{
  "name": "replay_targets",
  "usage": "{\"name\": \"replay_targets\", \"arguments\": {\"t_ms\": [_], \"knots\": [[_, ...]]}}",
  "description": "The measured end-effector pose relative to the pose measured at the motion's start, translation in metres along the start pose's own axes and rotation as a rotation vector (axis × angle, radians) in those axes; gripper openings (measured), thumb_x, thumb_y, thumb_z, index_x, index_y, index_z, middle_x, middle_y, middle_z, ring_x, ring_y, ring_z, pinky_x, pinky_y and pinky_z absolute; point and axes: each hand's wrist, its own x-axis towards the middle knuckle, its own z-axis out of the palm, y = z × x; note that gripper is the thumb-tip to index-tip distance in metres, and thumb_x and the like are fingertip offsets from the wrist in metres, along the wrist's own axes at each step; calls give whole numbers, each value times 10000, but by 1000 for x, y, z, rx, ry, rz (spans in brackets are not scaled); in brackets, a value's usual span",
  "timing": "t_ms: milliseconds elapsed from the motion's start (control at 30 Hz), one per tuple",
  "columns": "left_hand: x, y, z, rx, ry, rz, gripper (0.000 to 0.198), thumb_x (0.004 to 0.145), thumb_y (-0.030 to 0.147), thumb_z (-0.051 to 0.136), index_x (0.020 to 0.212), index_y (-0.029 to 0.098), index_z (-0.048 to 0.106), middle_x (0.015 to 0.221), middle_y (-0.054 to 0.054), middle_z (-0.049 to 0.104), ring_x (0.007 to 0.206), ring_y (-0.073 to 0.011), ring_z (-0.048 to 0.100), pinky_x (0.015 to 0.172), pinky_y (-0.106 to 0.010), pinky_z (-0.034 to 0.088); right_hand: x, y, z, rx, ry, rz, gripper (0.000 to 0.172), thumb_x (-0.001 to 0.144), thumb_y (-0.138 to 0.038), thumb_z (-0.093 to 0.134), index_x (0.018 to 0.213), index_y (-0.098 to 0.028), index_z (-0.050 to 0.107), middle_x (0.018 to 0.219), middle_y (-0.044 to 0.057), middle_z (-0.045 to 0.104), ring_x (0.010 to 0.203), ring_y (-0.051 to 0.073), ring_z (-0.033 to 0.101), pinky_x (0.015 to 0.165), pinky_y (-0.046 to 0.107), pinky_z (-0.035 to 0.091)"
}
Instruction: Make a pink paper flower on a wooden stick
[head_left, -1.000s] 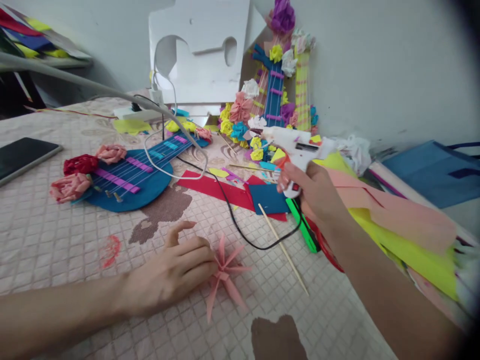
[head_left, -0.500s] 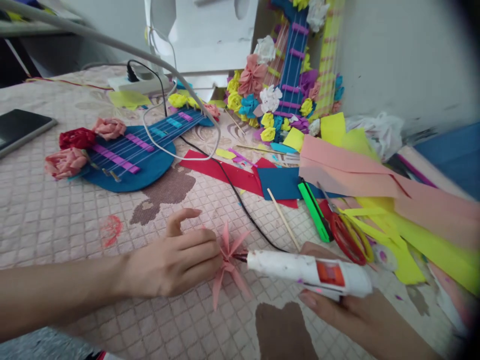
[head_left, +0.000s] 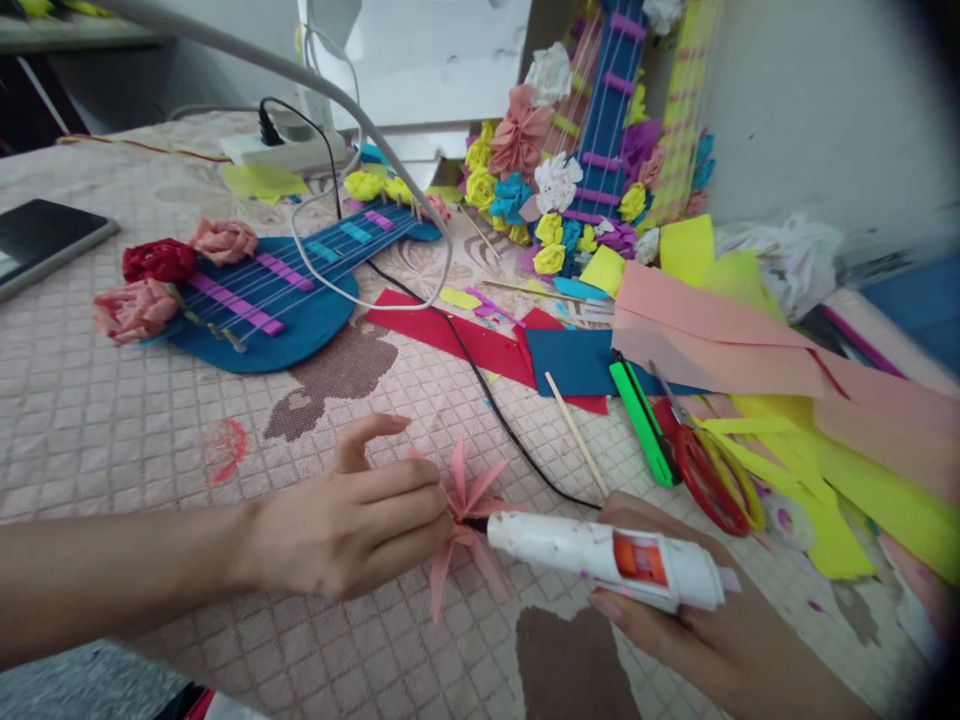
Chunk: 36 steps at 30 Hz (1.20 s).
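My right hand (head_left: 675, 610) grips a white glue gun (head_left: 555, 545) with an orange window in its side. Its dark nozzle points left and meets the middle of a pink paper flower (head_left: 474, 490) with narrow pointed petals. My left hand (head_left: 360, 525) rests at the flower's left side, fingers curled over some petals and covering them, with the index finger or thumb raised. Whether the left fingertips pinch the paper is partly hidden. A black cord (head_left: 517, 445) runs from the glue gun side back across the table.
A blue paper guitar (head_left: 300, 320) with paper roses lies at the back left. To the right are a green cutter (head_left: 641, 425), scissors (head_left: 712, 475), a wooden stick (head_left: 576, 432) and pink paper sheets (head_left: 697, 350). A phone (head_left: 49, 240) lies far left; a white cable (head_left: 360, 115) loops overhead.
The glue gun's nozzle has moved slightly left, deeper into the flower's centre. The background has shifted a little to the right with the camera. My left hand keeps nearly the same pose.
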Motion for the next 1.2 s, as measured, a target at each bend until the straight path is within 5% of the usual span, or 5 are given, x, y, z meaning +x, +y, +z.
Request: {"name": "replay_targets", "arguments": {"t_ms": [900,1200], "knots": [[5,2,-3,-25,-46,-34,253,963,99,347,880,182,571,802,26,632,867,-125,577,1071,-432,197,-6,5,9,108,-104,92,133,884,-249,500,759,-224,465,689,-23,509,553,99,509,499,219,408],[9,-1,-3,-80,-68,-82,295,981,120,312,901,180,590,832,6,647,840,-132,584,1051,-425,244,-6,12,7,75,-79,-23,86,823,-227,590,896,-250,551,819,9,615,703,145,617,562,229,488]]}}
